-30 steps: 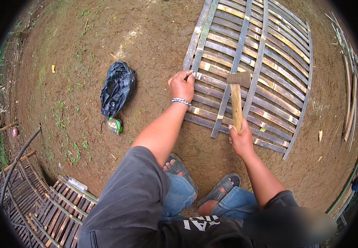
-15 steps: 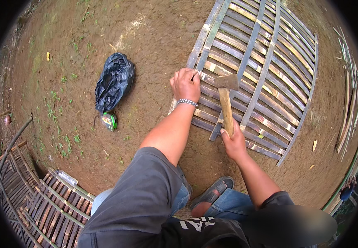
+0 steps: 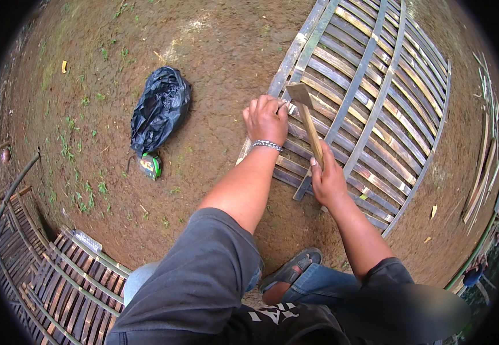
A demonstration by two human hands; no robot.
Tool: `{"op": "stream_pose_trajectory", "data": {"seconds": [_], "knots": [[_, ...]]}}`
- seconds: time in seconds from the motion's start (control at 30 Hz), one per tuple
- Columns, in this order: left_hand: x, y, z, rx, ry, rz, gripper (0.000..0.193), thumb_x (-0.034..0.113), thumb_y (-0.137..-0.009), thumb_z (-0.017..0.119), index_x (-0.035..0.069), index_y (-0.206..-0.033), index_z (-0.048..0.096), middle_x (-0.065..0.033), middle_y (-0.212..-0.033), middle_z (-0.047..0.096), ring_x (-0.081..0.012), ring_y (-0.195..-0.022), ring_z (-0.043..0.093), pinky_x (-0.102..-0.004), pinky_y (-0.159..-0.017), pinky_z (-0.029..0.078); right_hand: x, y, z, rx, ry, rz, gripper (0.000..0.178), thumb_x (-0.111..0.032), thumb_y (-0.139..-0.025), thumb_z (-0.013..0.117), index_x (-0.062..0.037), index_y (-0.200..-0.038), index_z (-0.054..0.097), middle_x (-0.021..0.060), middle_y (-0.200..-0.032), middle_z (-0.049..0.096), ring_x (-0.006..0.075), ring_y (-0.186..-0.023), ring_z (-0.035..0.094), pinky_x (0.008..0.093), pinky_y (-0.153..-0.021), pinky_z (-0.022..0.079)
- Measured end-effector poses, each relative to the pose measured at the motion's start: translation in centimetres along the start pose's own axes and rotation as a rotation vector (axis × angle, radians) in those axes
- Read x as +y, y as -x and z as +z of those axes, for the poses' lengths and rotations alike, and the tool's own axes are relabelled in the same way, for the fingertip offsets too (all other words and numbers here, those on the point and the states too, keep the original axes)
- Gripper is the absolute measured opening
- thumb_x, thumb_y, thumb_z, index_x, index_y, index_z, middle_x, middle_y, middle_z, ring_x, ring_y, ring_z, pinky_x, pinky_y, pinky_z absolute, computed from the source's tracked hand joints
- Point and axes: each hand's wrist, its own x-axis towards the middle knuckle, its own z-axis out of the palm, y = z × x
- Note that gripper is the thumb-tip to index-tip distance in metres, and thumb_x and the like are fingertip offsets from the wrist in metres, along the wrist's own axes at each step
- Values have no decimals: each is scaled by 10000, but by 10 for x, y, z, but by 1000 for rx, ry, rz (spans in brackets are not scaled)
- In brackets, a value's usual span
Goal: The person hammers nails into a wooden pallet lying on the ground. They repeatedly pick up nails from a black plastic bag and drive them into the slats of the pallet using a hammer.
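Note:
A slatted bamboo panel [image 3: 370, 123] lies on the ground ahead of me, its thin cross slats joined by long dark strips. At its near left edge my left hand [image 3: 265, 119] is closed, with fingers curled down by the slat ends. Whatever is between those fingers is hidden. My right hand [image 3: 330, 178] grips the wooden handle of a hammer [image 3: 310, 127]. Its broad, brownish metal head is raised over the panel, just right of my left hand.
A black plastic bag [image 3: 160, 109] lies on the dirt to the left, with a green-and-black tape measure [image 3: 150, 165] at its lower end. Bamboo slat furniture [image 3: 82, 287] stands at lower left. Loose bamboo strips [image 3: 482, 164] lie at far right.
The hammer has swung toward my left hand, its head turning and moving up and left. My left hand stays at the panel's edge. The whole view has shifted slightly.

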Motion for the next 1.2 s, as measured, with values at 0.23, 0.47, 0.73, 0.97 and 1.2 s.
{"op": "stream_pose_trajectory", "data": {"seconds": [0.23, 0.47, 0.73, 0.97, 1.2], "knots": [[-3, 1, -3, -16, -24, 5, 69, 159, -800, 754, 151, -858, 718, 0, -989, 665, -230, -1017, 609, -412, -915, 416, 2, -4, -3, -96, 8, 158, 515, -131, -998, 559, -76, -1482, 392, 267, -1304, 616, 469, -1156, 618, 508, -958, 516], [-1, -1, -1, -19, -21, 3, 74, 165, -799, 761, 145, -857, 719, -8, -996, 661, -238, -1017, 604, -414, -915, 416, 1, -3, -12, -110, 30, 97, 516, -118, -990, 564, -78, -1477, 399, 271, -1319, 608, 470, -1157, 617, 501, -949, 518], [-2, -1, -2, -28, 2, -12, 61, 168, -807, 747, 150, -850, 708, -4, -993, 649, -240, -1016, 589, -420, -923, 402, -3, -4, -12, -120, 50, 125, 532, -93, -970, 580, -85, -1477, 419, 267, -1282, 627, 465, -1130, 626, 501, -939, 527], [1, -2, -1, -10, -25, 3, 85, 161, -788, 769, 143, -847, 709, -10, -980, 652, -241, -1019, 596, -414, -915, 416, 3, -1, -10, -77, 56, 76, 538, -94, -963, 587, -99, -1477, 430, 262, -1281, 632, 465, -1129, 625, 511, -935, 528], [-10, 5, -8, -21, 6, 34, 186, 157, -783, 775, 135, -964, 737, -28, -1058, 671, -256, -1068, 598, -429, -1020, 393, -7, -1, -15, -10, 6, 50, 535, -93, -972, 584, -96, -1479, 415, 272, -1320, 610, 468, -1153, 620, 501, -956, 522]]}}
